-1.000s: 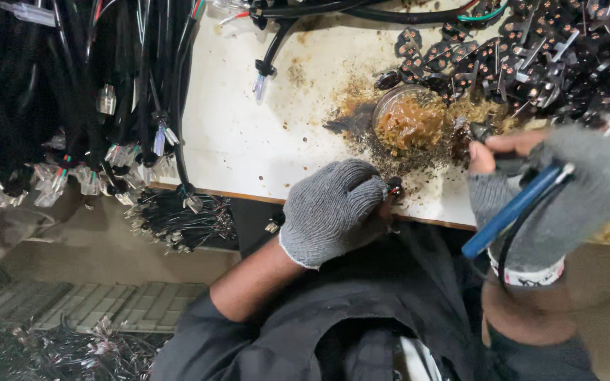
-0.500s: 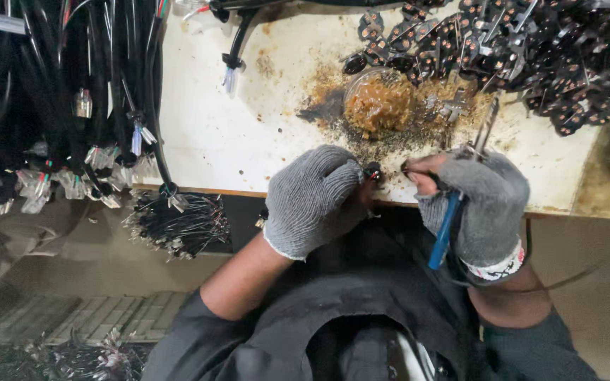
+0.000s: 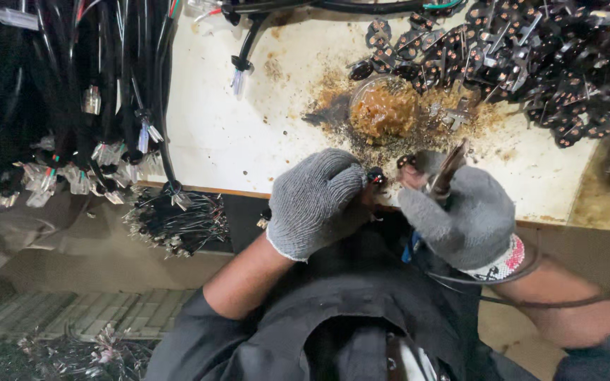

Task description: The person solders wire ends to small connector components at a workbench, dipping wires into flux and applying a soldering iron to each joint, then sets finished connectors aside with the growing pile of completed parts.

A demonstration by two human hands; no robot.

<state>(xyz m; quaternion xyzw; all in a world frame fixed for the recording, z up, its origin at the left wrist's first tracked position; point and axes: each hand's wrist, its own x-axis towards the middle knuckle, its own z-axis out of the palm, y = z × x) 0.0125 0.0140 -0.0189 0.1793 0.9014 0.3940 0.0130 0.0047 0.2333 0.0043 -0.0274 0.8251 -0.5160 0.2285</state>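
**Small black connector pinched at the bench edge**

The small black connector (image 3: 375, 176) sits at the centre of the frame, right over the front edge of the white worktable (image 3: 248, 134). Your left hand (image 3: 317, 201), in a grey knit glove, is curled around it, fingertips pinching it. Your right hand (image 3: 464, 215), gloved the same, is clenched on a slim metal-tipped tool (image 3: 447, 169) whose tip points up and toward the connector, just beside it. A thin black cord (image 3: 524, 300) trails from under that hand across your forearm. Just above your hands sits a round dish of brown paste (image 3: 384, 111), ringed by brown spatter. A heap of dark connector parts (image 3: 531, 56) fills the upper right; bundles of black cables (image 3: 72, 92) hang at the upper left.
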